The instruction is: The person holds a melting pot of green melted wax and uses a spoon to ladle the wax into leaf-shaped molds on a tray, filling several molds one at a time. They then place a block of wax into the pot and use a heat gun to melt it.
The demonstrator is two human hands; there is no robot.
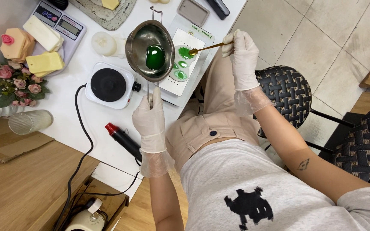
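My left hand, in a thin glove, grips the long handle of a steel melting pot tilted above the white table; green liquid pools inside it. Just right of the pot lies a clear mould with several green-filled leaf shapes, resting on a white board. My gloved right hand holds a thin golden spoon whose tip touches the uppermost green leaf shape.
A small white hot plate with a black top sits left of the pot. Yellow wax blocks rest on a scale at top left. A black-and-red heat gun lies near the table edge. Woven black chairs stand to the right.
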